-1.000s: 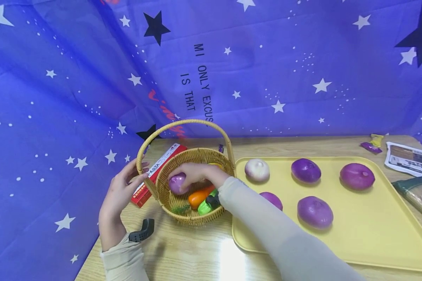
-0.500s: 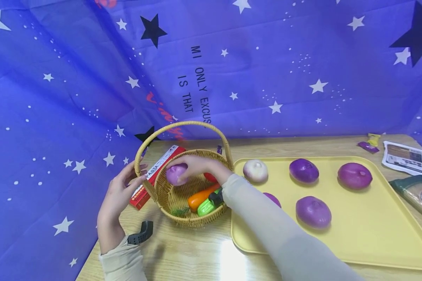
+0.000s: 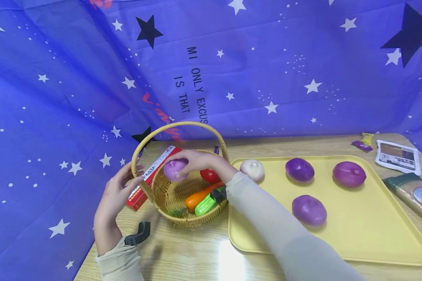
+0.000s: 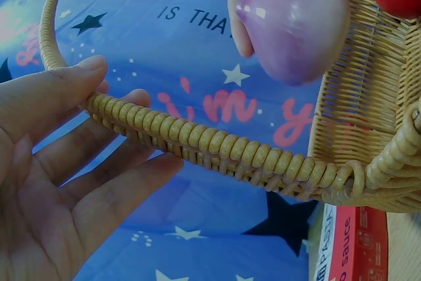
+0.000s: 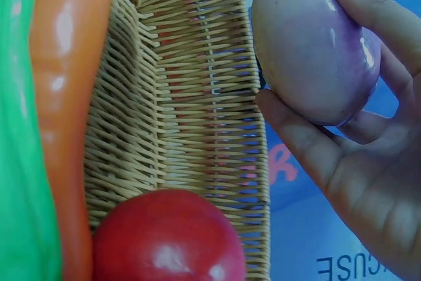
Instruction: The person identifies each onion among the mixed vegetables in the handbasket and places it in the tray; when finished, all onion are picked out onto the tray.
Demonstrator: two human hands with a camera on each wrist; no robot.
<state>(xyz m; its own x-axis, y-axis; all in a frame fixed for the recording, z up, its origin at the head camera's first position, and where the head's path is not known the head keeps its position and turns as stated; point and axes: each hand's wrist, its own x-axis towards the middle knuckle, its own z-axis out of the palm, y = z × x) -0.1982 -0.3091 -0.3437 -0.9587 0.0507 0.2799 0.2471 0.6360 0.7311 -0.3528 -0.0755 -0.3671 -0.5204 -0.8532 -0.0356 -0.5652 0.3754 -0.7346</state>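
My right hand [image 3: 188, 166] pinches a pale purple onion [image 3: 174, 170] and holds it just above the left rim of a wicker basket [image 3: 183, 223]. The right wrist view shows thumb and fingers around the onion [image 5: 309, 44], beside the basket wall [image 5: 191, 97]. In the basket lie a red tomato [image 3: 211, 175], an orange carrot [image 3: 197, 197] and a green vegetable [image 3: 205, 205]. My left hand [image 3: 121, 187] is at the base of the handle. In the left wrist view its thumb lies on the handle [image 4: 197, 146], with straight fingers [image 4: 112, 195] behind it.
A yellow tray [image 3: 372, 218] right of the basket carries a white onion [image 3: 252, 170] and three purple onions [image 3: 299, 169]. A red pasta box [image 3: 145, 177] lies behind the basket and a black object [image 3: 137, 234] in front. Packets [image 3: 397, 156] sit far right. Blue starred cloth hangs behind.
My right hand has lifted the purple onion from inside the basket up to its left rim, which uncovers the tomato. The left hand has stayed at the handle.
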